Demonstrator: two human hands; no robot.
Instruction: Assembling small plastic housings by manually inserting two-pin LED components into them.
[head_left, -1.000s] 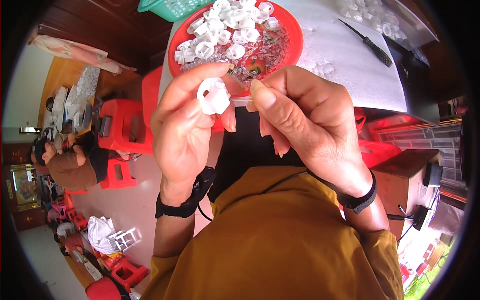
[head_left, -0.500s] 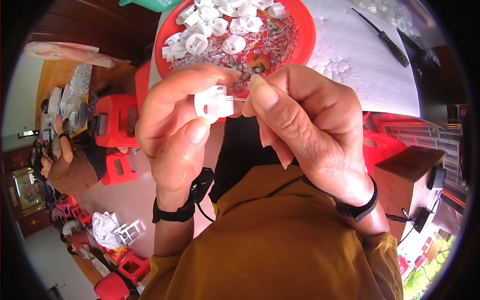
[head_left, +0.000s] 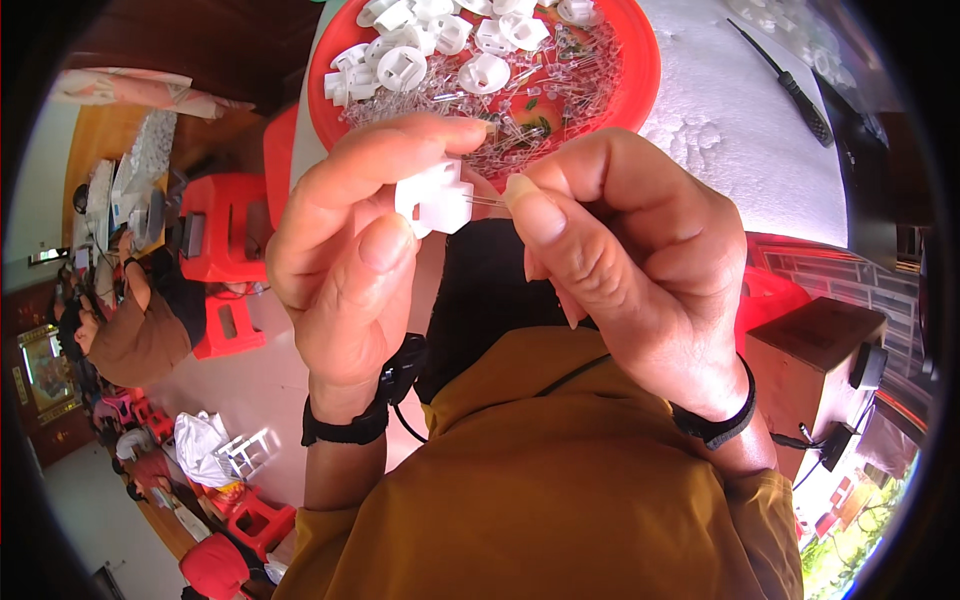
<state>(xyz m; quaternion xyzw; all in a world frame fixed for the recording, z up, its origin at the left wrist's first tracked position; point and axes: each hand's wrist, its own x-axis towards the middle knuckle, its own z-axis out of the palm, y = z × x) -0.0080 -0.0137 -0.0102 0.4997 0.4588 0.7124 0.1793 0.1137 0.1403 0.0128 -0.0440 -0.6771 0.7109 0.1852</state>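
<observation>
Between the thumb and fingers of my left hand (head_left: 345,250) is a small white plastic holder (head_left: 447,208) with a round flange and a blocky body. Thin metal leads (head_left: 487,201) stretch from the holder's right side to my right hand (head_left: 640,260). That hand is closed, its thumb pressed to the index finger over the ends of the leads. Whatever else the fingertips cover is hidden. Just beyond both hands stands a round red tray (head_left: 648,75) with loose white holders (head_left: 402,68) and a heap of clear LEDs (head_left: 590,95) with wire legs.
A black-handled screwdriver (head_left: 805,108) lies on the white foam-like table cover (head_left: 700,130) at the right. A brown box (head_left: 815,350) stands at lower right. Red stools (head_left: 225,230) and a seated person (head_left: 145,330) are off to the left.
My right hand has shifted slightly right, with more lead length showing between it and the holder. The holder has turned a little in my left hand. The whole view has shifted somewhat.
</observation>
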